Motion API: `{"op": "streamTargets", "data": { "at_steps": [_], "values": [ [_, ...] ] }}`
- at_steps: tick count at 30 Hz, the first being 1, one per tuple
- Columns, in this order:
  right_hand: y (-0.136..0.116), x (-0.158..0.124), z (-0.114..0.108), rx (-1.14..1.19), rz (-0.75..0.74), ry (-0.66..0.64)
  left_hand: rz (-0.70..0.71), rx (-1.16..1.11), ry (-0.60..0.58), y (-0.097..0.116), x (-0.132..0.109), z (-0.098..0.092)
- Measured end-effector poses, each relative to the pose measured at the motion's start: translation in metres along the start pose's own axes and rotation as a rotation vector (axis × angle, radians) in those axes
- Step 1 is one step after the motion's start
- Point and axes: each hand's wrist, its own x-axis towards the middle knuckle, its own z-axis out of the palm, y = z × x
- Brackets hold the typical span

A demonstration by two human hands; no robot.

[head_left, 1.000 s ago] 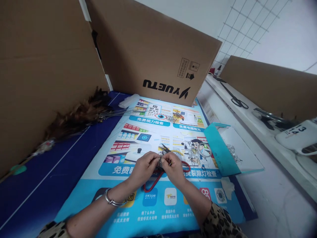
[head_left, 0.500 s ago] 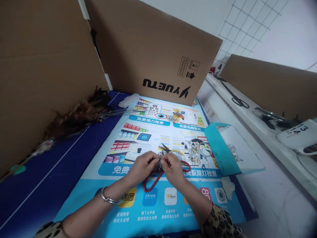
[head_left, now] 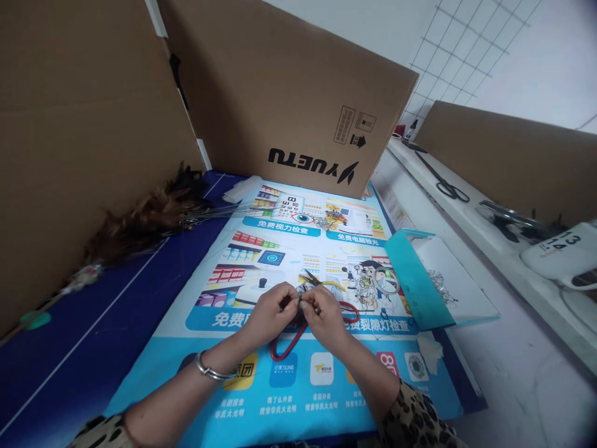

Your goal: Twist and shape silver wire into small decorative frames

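My left hand [head_left: 274, 312] and my right hand [head_left: 325, 316] meet over the printed mat [head_left: 205, 386], thumbs and fingers pinched together. Something small and dark sits between the fingertips, too small and hidden to name. Under the hands lie red-handled scissors [head_left: 285, 353], their blades mostly covered. Just beyond the fingers are pliers [head_left: 333, 285] with dark jaws and a yellow handle. To the right of my right hand spreads a tangle of thin dark wire or thread [head_left: 364, 289], with a clear ring [head_left: 386, 281] beside it.
An open turquoise box [head_left: 415, 292] holding thin tangled pieces stands at the right. Brown feathers on long stems [head_left: 135, 224] lie at the left. A tall cardboard panel [head_left: 280, 93] closes the back. Black scissors [head_left: 450, 188] and a white mug [head_left: 559, 255] rest on the right ledge.
Both hands stay in nearly the same place, still pinched together. The left wrist and bracelet have shifted slightly right, and the fingertips have moved a little.
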Motion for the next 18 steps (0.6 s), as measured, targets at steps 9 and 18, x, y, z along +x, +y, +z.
{"op": "streamTargets", "data": {
  "at_steps": [9, 18],
  "values": [
    [0.0007, -0.0031, 0.0036, -0.102, -0.02, 0.065, -0.042, -0.133, -0.009, -0.001, -0.0006, 0.0009],
    [0.0046, -0.0069, 0.0083, -0.205, -0.07, 0.153, -0.059, -0.128, -0.042, -0.0014, -0.0006, 0.0036]
  ]
}}
